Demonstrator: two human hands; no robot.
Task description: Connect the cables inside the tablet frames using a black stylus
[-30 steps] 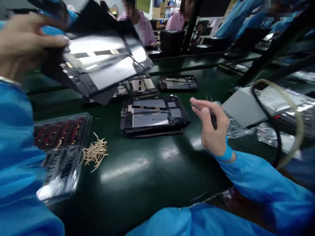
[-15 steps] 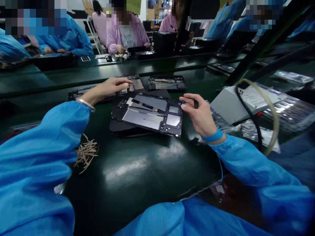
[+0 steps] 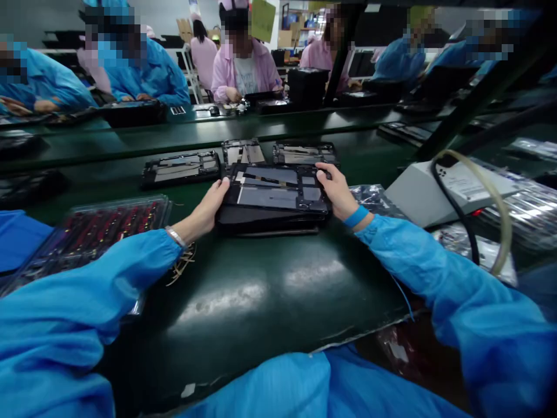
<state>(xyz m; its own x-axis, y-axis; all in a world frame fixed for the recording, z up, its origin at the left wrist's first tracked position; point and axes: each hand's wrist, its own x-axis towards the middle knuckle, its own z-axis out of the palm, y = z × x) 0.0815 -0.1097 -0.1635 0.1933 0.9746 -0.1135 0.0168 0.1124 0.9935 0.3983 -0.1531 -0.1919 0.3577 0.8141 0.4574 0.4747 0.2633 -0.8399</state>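
Observation:
A stack of black tablet housings point(image 3: 274, 197) lies on the dark green bench in front of me, inner side up with grey plates showing. My left hand point(image 3: 213, 203) grips the stack's left edge. On the right edge rests my right hand point(image 3: 335, 188), fingers curled over the top corner; a blue wrist strap sits on that wrist. Both arms wear blue sleeves.
A clear tray of red-and-black parts point(image 3: 91, 232) sits at the left, with a pile of tan strips point(image 3: 183, 264) beside it. More housings point(image 3: 180, 167) lie behind. A grey box with black cable and tube point(image 3: 452, 186) stands right. Other people work across the line.
My left hand brought a housing down from the upper left onto the stack. Both hands then closed on the stack's two sides and squared it up.

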